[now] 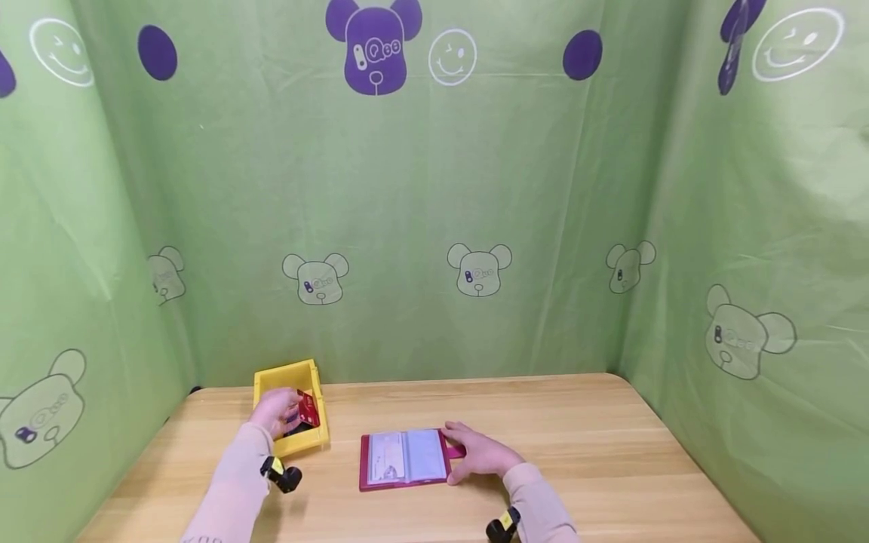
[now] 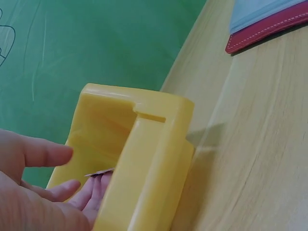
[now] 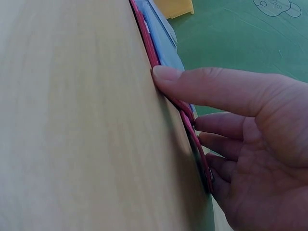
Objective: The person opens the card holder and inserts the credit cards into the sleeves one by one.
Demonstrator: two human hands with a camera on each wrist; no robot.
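My left hand [image 1: 274, 409] reaches into a yellow bin [image 1: 285, 371] at the back left. In the left wrist view its fingertips touch the edge of a thin card, while the thumb stays apart. The red card [image 1: 308, 411] leans inside the bin, beside the fingers. A red card holder [image 1: 364, 464] lies open on the table with clear sleeves, one bearing a printed card [image 1: 387, 456]. My right hand [image 1: 482, 451] holds its right edge, thumb at the near corner and index finger at the far one. The other fingers are by the pink strap [image 3: 199, 149].
The wooden table [image 1: 577, 437] is enclosed by green fabric walls [image 1: 407, 173] with bear prints. Something dark [image 1: 297, 428] lies low in the bin below the red card. Each wrist wears a small black camera [image 1: 281, 473].
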